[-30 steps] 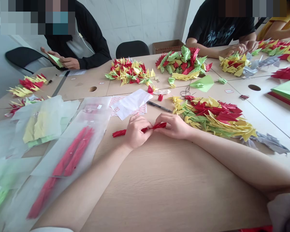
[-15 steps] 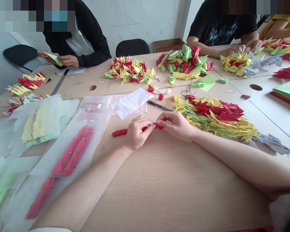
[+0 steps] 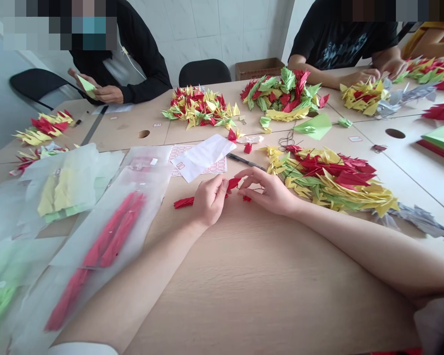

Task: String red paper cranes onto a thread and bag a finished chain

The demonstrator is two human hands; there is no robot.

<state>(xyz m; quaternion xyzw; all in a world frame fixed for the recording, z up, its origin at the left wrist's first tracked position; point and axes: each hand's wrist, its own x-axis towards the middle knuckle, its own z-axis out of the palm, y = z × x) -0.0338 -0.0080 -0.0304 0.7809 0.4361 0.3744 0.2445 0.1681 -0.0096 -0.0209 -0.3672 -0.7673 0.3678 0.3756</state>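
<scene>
My left hand (image 3: 211,198) is closed on a small red folded paper piece (image 3: 233,184) that sticks out past the thumb. A strip of red folded paper (image 3: 184,202) lies on the table (image 3: 244,286) and runs under that hand. Just right of the red piece is my right hand (image 3: 268,191), its thumb and index finger bent towards each other around a thin dark thread (image 3: 258,188). Another bit of red paper (image 3: 246,198) shows below its fingertips. A pile of yellow, green and red folded papers (image 3: 333,180) sits beyond my right forearm.
Plastic sleeves (image 3: 107,231) with red, yellow and green strips cover the left side. A pen (image 3: 244,160) and a white sheet (image 3: 203,157) lie ahead. Colourful paper piles (image 3: 202,107) stand farther back. Two people sit across, their hands on paper; part of another person shows at right.
The red piece now stands up from my left hand, which has turned more upright. My right fingers have moved off it slightly. Across the table, a person's green paper is tilted differently.
</scene>
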